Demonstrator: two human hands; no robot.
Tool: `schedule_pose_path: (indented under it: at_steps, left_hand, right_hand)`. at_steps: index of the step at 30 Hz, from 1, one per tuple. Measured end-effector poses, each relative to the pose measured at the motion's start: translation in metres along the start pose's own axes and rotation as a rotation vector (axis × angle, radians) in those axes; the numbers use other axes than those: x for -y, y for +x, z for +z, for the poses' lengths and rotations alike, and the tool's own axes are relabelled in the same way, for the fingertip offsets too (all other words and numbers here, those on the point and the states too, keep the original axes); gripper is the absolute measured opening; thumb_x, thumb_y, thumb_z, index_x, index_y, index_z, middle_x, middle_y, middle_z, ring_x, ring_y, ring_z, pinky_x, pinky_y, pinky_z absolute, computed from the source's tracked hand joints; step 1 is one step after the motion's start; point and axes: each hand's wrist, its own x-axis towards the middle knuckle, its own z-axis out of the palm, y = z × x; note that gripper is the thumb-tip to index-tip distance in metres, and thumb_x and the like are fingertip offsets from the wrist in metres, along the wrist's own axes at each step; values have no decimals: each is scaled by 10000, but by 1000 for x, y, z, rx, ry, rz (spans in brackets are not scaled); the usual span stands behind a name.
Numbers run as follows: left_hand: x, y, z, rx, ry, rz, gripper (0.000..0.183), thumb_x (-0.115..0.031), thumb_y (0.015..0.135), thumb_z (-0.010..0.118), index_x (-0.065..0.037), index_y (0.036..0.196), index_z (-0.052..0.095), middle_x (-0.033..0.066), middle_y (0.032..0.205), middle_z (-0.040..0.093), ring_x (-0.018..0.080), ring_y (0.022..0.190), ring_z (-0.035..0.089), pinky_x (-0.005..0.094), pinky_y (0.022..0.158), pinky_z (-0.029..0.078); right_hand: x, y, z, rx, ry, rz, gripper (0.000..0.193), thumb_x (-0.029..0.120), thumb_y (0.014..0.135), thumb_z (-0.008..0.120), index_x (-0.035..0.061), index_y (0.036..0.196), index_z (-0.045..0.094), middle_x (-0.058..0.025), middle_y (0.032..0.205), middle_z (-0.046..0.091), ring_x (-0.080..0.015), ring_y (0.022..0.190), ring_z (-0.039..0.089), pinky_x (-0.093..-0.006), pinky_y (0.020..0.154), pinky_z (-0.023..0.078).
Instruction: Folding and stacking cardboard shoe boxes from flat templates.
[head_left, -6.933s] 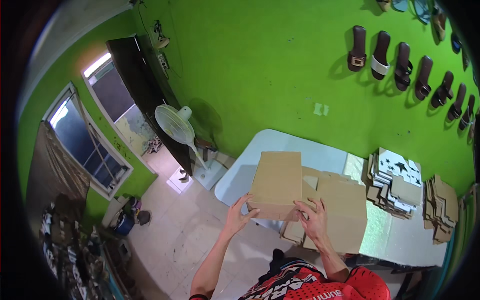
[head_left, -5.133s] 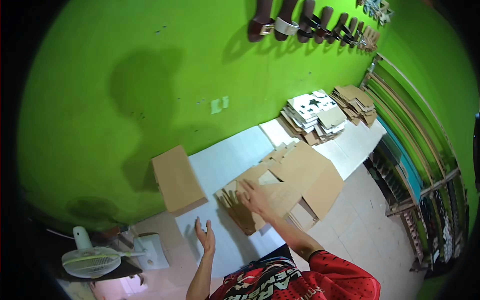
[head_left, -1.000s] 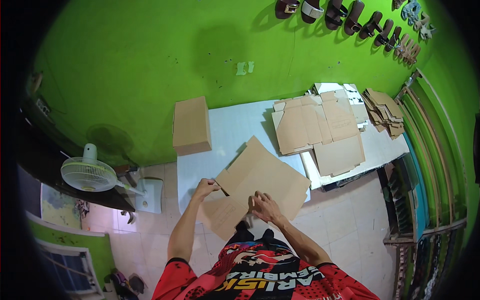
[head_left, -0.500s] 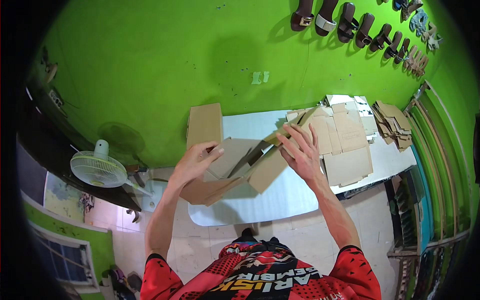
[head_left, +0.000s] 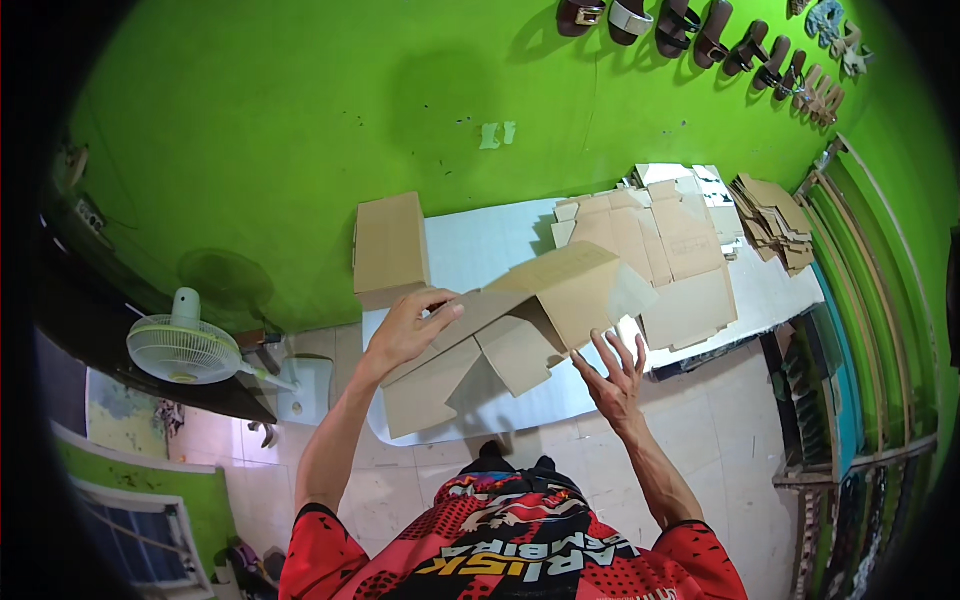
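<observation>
Left of centre, the closed brown rectangular cardboard box (head_left: 390, 240) sits near your left hand (head_left: 405, 335), which pinches the half-folded tan cardboard blank (head_left: 572, 282), mid-frame, by its left side. If that pinch slackens, loose panels could spring open. Your right hand (head_left: 617, 388) has fingers spread by the blank's lower edge, contact unclear; poorly supported, it could crease or snag the flat brown cardboard stack (head_left: 688, 242), right of centre.

The surface (head_left: 480, 235) is pale white, and a closed brown box (head_left: 390, 235) stands on it. Right of that box lie flattened brown cardboard pieces (head_left: 690, 300); farther right of it, a partly covered white-faced stack (head_left: 713, 188), then a brown stack (head_left: 772, 222). Nearer the person than the box, a part-folded cardboard sheet (head_left: 575, 285) overhangs the surface; whether they touch is unclear.
</observation>
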Motion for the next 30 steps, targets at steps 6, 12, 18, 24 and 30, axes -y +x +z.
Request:
schedule_pose_path:
  at_steps: [6, 12, 18, 24, 30]
  left_hand:
    - [-27, 12, -2, -54, 15, 99, 412, -356, 1006, 670, 15, 1177, 722, 159, 1026, 728, 268, 925, 669, 392, 821, 518]
    - [-14, 15, -5, -56, -21, 37, 403, -348, 1004, 674, 15, 1174, 721, 139, 949, 723, 227, 847, 641, 369, 813, 518]
    - [-35, 11, -15, -95, -2, 26, 421, -356, 1016, 669, 16, 1206, 716, 122, 960, 739, 211, 879, 661, 353, 850, 524]
    - [-66, 21, -41, -450, -76, 265, 365, -315, 1035, 659, -3, 1220, 706, 100, 1072, 702, 198, 977, 662, 326, 889, 525]
    - [-45, 24, -16, -277, -20, 182, 342, -305, 1017, 678, -33, 1217, 731, 103, 1066, 721, 219, 968, 681, 350, 867, 536]
  right_hand:
    - [-11, 10, 6, 79, 152, -129, 588, 176, 777, 825, 299, 1339, 701, -16, 1485, 597, -220, 1346, 556, -502, 1201, 349]
    - [18, -11, 16, 317, 267, -252, 693, 244, 828, 765, 308, 1492, 573, -3, 1561, 536, -240, 1436, 501, -481, 1243, 332]
    - [-15, 9, 44, 225, 155, -136, 531, 87, 835, 696, 230, 1346, 685, -25, 1328, 668, -240, 1295, 586, -459, 1156, 418]
    - [9, 47, 37, 102, 86, -152, 468, 81, 856, 678, 214, 1303, 723, 2, 1446, 645, -231, 1361, 566, -469, 1176, 392]
    - [58, -19, 9, 273, 218, 8, 374, 176, 831, 745, 198, 1205, 739, 0, 1339, 688, -212, 1224, 623, -465, 1011, 438]
